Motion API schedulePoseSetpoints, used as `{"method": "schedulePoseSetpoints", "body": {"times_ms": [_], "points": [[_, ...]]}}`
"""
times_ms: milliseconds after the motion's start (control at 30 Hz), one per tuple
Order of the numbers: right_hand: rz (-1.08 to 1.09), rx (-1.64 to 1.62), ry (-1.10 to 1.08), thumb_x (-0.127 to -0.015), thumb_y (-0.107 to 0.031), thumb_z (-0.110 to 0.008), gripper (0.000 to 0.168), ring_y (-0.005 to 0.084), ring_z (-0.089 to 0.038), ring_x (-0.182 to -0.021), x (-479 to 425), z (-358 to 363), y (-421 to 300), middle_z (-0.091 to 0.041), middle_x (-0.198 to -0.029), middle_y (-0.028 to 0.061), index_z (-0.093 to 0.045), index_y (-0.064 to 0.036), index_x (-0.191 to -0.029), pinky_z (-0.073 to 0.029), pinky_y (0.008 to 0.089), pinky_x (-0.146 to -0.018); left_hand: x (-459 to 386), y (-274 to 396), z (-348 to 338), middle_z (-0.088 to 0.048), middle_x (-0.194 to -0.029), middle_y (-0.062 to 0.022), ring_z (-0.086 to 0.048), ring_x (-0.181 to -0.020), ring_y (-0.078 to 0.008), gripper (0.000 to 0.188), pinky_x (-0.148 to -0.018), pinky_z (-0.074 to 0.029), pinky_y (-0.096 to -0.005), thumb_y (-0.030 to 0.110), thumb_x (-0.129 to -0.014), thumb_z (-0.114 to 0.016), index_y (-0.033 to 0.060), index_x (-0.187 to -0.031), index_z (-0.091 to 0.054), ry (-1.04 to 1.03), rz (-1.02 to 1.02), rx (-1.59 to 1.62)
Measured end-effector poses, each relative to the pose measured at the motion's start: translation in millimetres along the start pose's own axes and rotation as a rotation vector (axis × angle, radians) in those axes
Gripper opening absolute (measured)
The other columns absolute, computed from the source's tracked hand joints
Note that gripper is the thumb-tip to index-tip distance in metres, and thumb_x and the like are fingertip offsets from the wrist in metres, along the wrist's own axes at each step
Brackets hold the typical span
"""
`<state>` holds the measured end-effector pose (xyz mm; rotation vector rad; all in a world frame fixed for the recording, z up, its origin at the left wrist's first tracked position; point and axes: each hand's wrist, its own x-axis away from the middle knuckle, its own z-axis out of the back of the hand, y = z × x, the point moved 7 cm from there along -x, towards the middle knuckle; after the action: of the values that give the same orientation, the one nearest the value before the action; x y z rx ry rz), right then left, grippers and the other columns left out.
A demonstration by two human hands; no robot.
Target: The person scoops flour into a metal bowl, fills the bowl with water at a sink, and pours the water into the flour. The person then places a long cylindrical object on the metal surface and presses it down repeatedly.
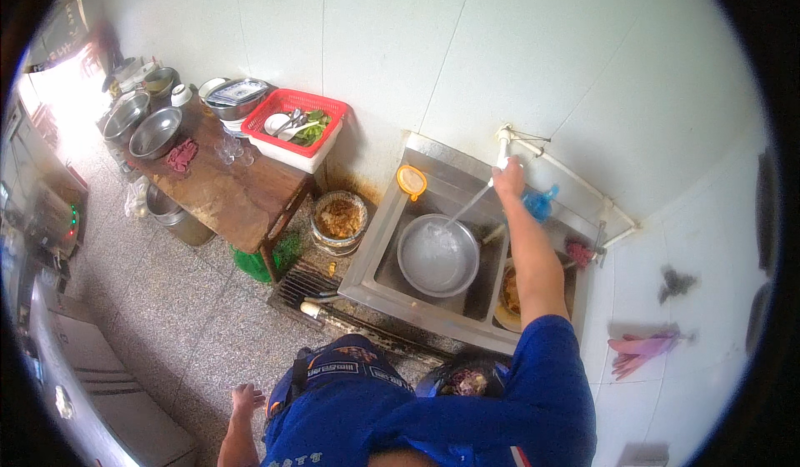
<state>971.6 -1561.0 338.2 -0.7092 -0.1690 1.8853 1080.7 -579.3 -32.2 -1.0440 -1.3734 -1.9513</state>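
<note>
My right hand [509,178] reaches over a stainless steel sink [369,277] and is closed around a white plastic tap [504,148] on the wall. Water [470,202] streams at a slant from the tap into a round metal basin [405,262] in the left bowl, its surface foaming where the stream lands. Part of the right bowl lies hidden behind my forearm; a yellowish container [511,321] with brown contents shows there. Low at my side hangs my left hand [249,397], fingers loosely apart, holding nothing, above the speckled floor.
Left of the sink stand a waste bucket [339,245] and a wooden table [244,201] bearing a red basket [294,147], glasses [231,149] and metal bowls [156,132]. An orange-rimmed strainer [411,181] rests on the sink edge. Rubber gloves [644,347] hang at right. A floor grate [306,292] lies below.
</note>
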Motion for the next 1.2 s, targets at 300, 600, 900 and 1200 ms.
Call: {"method": "schedulePoseSetpoints", "body": {"times_ms": [300,600,900,1200], "points": [[0.028,0.043,0.030,-0.083,-0.020,-0.077,0.044,0.0433,-0.068,-0.098,-1,0,-4,-0.069,-0.105,0.0235,-0.053,-0.004,-0.116,-0.055,0.0527,-0.084,5,7,-11,-0.066,-0.105,-0.0260,-0.071,-0.083,-0.0387,0.046,-0.066,-0.061,-0.0464,0.022,-0.099,-0.053,-0.0075,-0.134,-0.046,-0.029,-0.021,0.022],[-0.062,0.077,-0.018,-0.083,-0.021,-0.075,0.043,0.0424,-0.067,-0.102,-2,4,-8,-0.069,-0.106,0.0228,-0.054,-0.005,-0.117,-0.054,0.0524,-0.086,17,9,-20,-0.066,-0.104,-0.0276,-0.072,-0.081,-0.0400,0.050,-0.065,-0.062,-0.0471,0.020,-0.098,-0.054,-0.0078,-0.138,-0.045,-0.001,0.001,-0.032],[-0.021,0.027,-0.033,-0.087,-0.027,-0.070,0.043,0.0426,-0.066,-0.105,1,10,-8,-0.069,-0.108,0.0236,-0.054,-0.006,-0.120,-0.052,0.0530,-0.088,11,-8,-15,-0.069,-0.107,-0.0261,-0.072,-0.083,-0.0356,0.040,-0.070,-0.059,-0.0457,0.027,-0.097,-0.054,-0.0018,-0.125,-0.055,0.010,-0.017,-0.095],[-0.070,0.222,-0.189,-0.095,-0.048,-0.059,0.051,0.0404,-0.067,-0.106,2,37,-21,-0.069,-0.111,0.0222,-0.057,-0.004,-0.120,-0.054,0.0514,-0.088,1,-14,-18,-0.069,-0.100,-0.0227,-0.072,-0.079,-0.0327,0.042,-0.062,-0.058,-0.0408,0.025,-0.098,-0.056,-0.0018,-0.131,-0.051,-0.034,-0.007,-0.037]]}}
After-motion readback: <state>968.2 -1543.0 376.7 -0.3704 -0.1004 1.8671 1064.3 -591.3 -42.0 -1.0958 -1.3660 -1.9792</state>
